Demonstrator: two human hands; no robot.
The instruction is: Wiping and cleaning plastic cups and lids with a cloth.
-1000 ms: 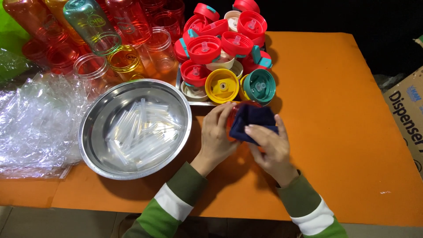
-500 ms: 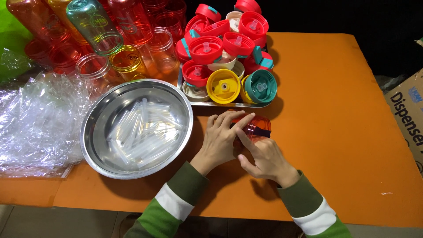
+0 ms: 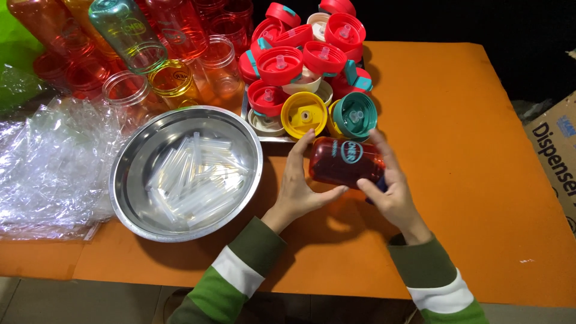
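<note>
Near the lid tray, left hand (image 3: 298, 186) and right hand (image 3: 390, 186) gripping red bottle (image 3: 346, 161), bare table (image 3: 468, 150) rightward

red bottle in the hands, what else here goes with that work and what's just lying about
In hand:
red bottle, held by left hand and right hand

Lying about:
pile of lids
empty bottles
steel bowl of clear tubes
plastic wrap
cardboard box

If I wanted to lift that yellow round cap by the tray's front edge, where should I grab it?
Probably best to pinch the yellow round cap by its outer rim, coming straight down from above. It lies flat with the rim exposed on top, but a teal cap and red caps crowd its sides.
</note>
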